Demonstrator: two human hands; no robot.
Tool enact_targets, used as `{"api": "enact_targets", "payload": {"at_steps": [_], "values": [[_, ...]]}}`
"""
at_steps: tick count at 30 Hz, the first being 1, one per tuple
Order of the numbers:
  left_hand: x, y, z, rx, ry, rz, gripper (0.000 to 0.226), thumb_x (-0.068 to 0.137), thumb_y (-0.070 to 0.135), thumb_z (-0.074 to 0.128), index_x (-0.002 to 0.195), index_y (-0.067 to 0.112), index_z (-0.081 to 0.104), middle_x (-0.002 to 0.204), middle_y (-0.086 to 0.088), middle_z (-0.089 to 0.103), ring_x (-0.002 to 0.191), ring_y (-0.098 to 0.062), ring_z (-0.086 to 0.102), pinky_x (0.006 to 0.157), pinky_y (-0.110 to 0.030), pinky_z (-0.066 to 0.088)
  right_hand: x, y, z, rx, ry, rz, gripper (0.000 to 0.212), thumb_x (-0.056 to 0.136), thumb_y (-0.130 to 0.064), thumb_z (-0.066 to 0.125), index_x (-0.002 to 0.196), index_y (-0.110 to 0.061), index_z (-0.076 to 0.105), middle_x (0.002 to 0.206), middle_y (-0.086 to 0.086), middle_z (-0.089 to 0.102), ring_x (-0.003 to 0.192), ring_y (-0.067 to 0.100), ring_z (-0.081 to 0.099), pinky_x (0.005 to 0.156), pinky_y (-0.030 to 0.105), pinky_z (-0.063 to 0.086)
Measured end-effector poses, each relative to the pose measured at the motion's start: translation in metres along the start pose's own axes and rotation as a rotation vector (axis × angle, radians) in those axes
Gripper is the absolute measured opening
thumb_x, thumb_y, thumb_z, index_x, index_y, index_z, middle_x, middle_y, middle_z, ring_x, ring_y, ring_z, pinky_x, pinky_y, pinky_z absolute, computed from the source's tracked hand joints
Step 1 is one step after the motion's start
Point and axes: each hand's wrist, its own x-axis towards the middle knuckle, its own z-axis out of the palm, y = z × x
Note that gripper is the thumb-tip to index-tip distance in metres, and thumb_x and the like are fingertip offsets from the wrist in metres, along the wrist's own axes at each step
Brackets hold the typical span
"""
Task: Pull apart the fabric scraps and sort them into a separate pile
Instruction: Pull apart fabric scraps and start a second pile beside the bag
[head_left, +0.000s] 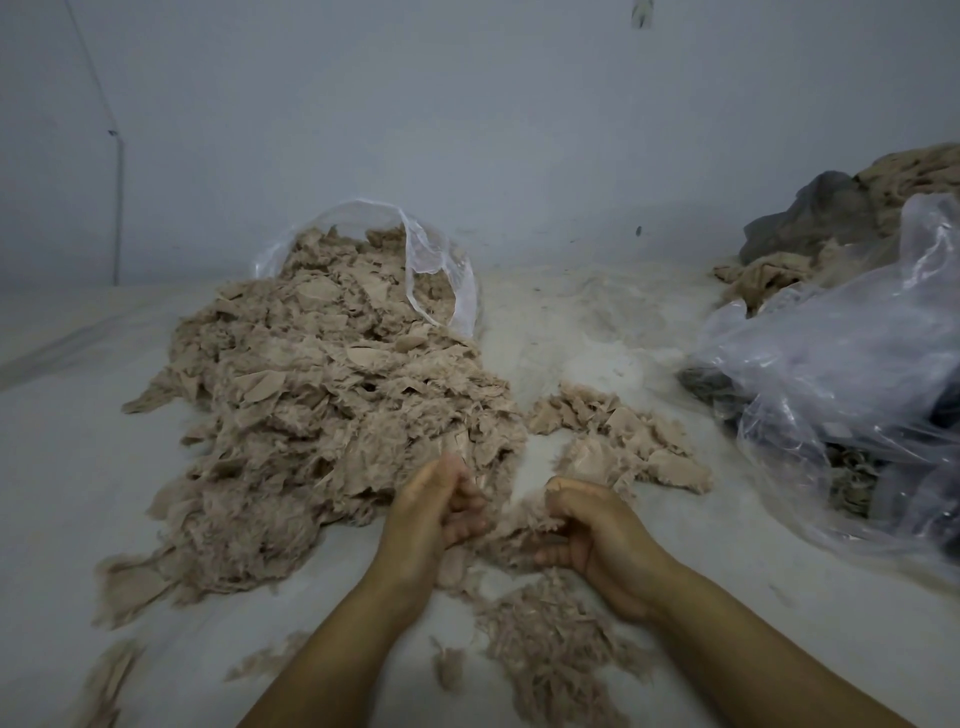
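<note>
- the left hand (436, 512) has its fingers curled around a clump of beige fabric scraps (511, 530), gripping it at the near edge of the big heap.
- the right hand (587, 540) is also curled, its fingers closed on the other end of that same clump; the clump stretches between the two hands, just above the pale floor (571, 322).
- the big heap of scraps (322, 415) lies left of centre and spills out of a clear plastic bag (441, 275) that lies on its side against the wall (467, 104).
- a smaller separate pile (618, 436) of flatter beige pieces lies just right of the heap, beyond the right hand, with a strip of bare floor between the two.
- a shredded, fuzzy patch of scraps (550, 644) lies on the floor between the forearms, below the hands.
- a few loose bits (111, 675) lie near the lower left corner, apart from the heap.
- on the right, a crumpled clear plastic bag (841, 379) holds darker material; behind it lies a mound of brown and grey cloth (852, 218).
- a thin cord (96, 78) runs down the wall at far left.
</note>
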Motion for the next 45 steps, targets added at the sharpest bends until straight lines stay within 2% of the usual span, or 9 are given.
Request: {"api": "enact_targets", "payload": {"at_steps": [2,5,9,15,22,27,36,40,45], "values": [[-0.004,-0.004,0.003,0.227,-0.108,0.029,0.018,0.083,0.023,0.066,0.100,0.019,0.061,0.084,0.007,0.067,0.080,-0.009,0.063,0.069,-0.020,0.053,-0.002,-0.001,0.005,0.001,-0.031,0.015,0.037,0.089,0.004,0.044,0.058,-0.012,0.056,0.063,0.004,0.053,0.059,0.020,0.061,0.052,0.029,0.053],[-0.008,-0.006,0.013,0.317,-0.112,0.087,0.007,0.089,0.014,0.060,0.087,0.011,0.066,0.072,0.003,0.064,0.069,-0.009,0.058,0.065,-0.020,0.048,-0.003,-0.001,0.006,-0.025,-0.031,0.057,0.039,0.090,0.002,0.047,0.057,-0.012,0.063,0.064,0.008,0.059,0.056,0.018,0.058,0.050,0.027,0.052],[-0.008,-0.004,0.013,0.268,-0.103,0.033,0.031,0.095,0.021,0.047,0.070,0.007,0.059,0.060,0.000,0.059,0.056,-0.009,0.052,0.057,-0.020,0.043,-0.004,0.001,0.007,-0.082,-0.004,0.048,0.033,0.088,0.006,0.052,0.061,-0.013,0.056,0.058,0.003,0.054,0.052,0.012,0.056,0.049,0.025,0.053],[-0.013,-0.005,0.017,0.337,-0.159,0.068,0.048,0.095,0.040,0.037,0.081,0.010,0.072,0.072,-0.004,0.072,0.070,-0.015,0.068,0.064,-0.022,0.051,-0.003,0.005,0.008,-0.151,0.032,-0.037,0.012,0.077,-0.018,0.070,0.079,-0.010,0.062,0.060,0.003,0.057,0.048,0.011,0.053,0.043,0.022,0.047],[-0.008,-0.011,0.012,0.411,-0.131,0.032,0.029,0.070,0.027,0.079,0.087,0.009,0.064,0.084,-0.016,0.061,0.077,-0.024,0.054,0.074,-0.037,0.049,-0.004,0.007,0.013,-0.191,0.140,-0.023,0.031,0.093,-0.025,0.056,0.068,-0.007,0.056,0.051,0.008,0.051,0.039,0.014,0.045,0.037,0.022,0.038],[-0.008,-0.013,0.009,0.384,-0.173,0.003,0.041,0.055,0.030,0.083,0.088,0.015,0.065,0.081,-0.003,0.062,0.074,-0.012,0.059,0.068,-0.023,0.051,-0.006,0.006,0.015,-0.247,0.135,-0.084,0.032,0.093,-0.032,0.056,0.082,-0.002,0.061,0.058,0.009,0.059,0.045,0.014,0.052,0.040,0.022,0.043],[-0.004,-0.003,0.007,0.097,0.054,-0.053,0.031,0.095,0.028,0.046,0.074,0.005,0.049,0.049,-0.001,0.040,0.040,-0.009,0.033,0.037,-0.019,0.028,-0.001,0.006,0.009,-0.255,0.291,-0.271,0.025,0.084,-0.028,0.066,0.062,-0.023,0.057,0.053,0.005,0.049,0.040,0.014,0.041,0.038,0.020,0.033],[-0.006,0.000,0.005,0.119,-0.057,-0.126,0.035,0.084,0.045,0.059,0.095,0.011,0.061,0.059,-0.011,0.052,0.035,-0.012,0.038,0.035,-0.017,0.029,-0.001,0.005,0.009,-0.230,0.288,-0.310,0.017,0.076,-0.035,0.067,0.065,-0.024,0.062,0.049,-0.001,0.052,0.038,0.008,0.044,0.037,0.020,0.034],[-0.009,-0.003,0.013,0.106,-0.046,-0.134,0.021,0.092,0.018,0.054,0.079,0.004,0.062,0.043,-0.002,0.050,0.031,-0.010,0.040,0.032,-0.016,0.031,0.001,0.008,0.010,-0.252,0.292,-0.346,0.019,0.085,-0.018,0.066,0.067,-0.020,0.062,0.050,-0.003,0.054,0.039,0.006,0.044,0.038,0.017,0.036]]}}
